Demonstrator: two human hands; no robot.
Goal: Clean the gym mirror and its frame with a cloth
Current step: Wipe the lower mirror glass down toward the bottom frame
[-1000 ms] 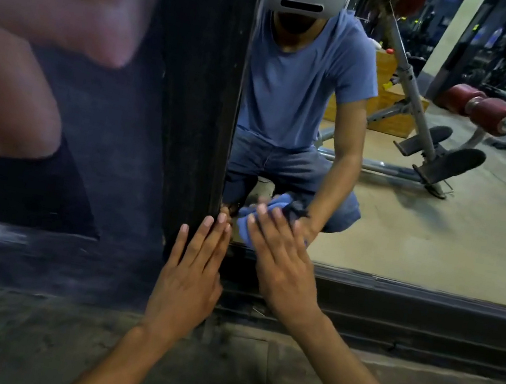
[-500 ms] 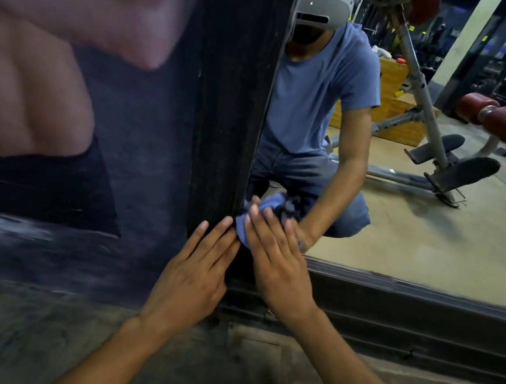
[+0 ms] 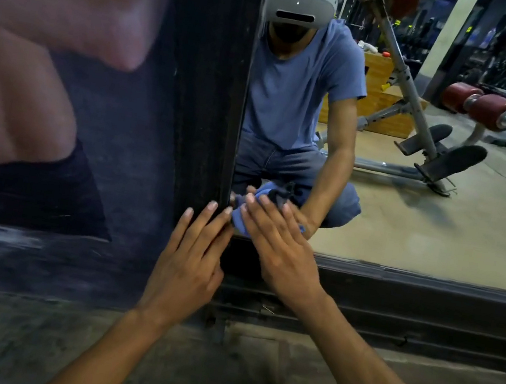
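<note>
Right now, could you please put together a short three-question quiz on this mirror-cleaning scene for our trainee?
1. True or false: the left hand presses the blue cloth against the glass.
2. Which part of the mirror is the right hand working at? A) its top edge B) its lower left corner, beside the black frame C) its far right side
3. Fill in: the left hand's fingers lie flat against the black ____.

Key:
1. False: the right hand presses the cloth; the left holds nothing.
2. B
3. frame
</note>
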